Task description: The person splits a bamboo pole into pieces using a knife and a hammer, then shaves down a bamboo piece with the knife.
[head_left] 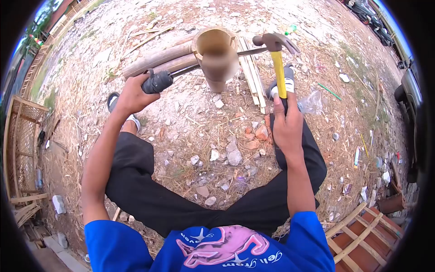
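My left hand [134, 94] is wrapped round the dark handle of a long blade [183, 71]. The blade lies across an upright bamboo piece [219, 68], whose open hollow end faces up; its tip sticks out on the right. My right hand [289, 124] grips a hammer [279, 68] with a yellow and black handle. The hammer's head is over the blade's tip end, and whether they touch I cannot tell. Part of the bamboo's near side is blurred.
Bamboo poles [158, 61] lie behind the bamboo piece, and thin split strips [251, 75] to its right. Broken bricks [261, 133] and stones are between my legs. A lattice frame [362, 231] stands at lower right, another [22, 136] at left. Vehicles are at the right edge.
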A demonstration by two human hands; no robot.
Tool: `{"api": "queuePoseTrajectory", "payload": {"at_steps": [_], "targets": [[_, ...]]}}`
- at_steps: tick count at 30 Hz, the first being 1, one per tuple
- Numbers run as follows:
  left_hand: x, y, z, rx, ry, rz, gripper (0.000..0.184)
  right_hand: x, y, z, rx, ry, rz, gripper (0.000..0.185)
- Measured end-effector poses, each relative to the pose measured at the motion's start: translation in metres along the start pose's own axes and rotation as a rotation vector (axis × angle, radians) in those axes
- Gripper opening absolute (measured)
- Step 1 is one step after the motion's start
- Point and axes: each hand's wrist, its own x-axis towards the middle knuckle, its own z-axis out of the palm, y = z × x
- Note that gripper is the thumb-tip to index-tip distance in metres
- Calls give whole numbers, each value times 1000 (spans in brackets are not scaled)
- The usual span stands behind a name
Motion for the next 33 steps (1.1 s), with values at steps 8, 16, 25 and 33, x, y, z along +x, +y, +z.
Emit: {"api": "queuePoseTrajectory", "payload": {"at_steps": [8, 16, 25, 33], "targets": [[-2, 10, 1, -46, -30, -32, 41, 17, -3, -7, 662, 408, -406, 36], [8, 6, 5, 19, 49, 31, 46, 17, 2, -18, -106, 160, -94, 27], [5, 5, 4, 23, 21, -2, 46, 27, 25, 15, -195, 22, -120, 34], [0, -5, 6, 24, 76, 113, 42, 13, 30, 7, 430, 198, -159, 30]]}}
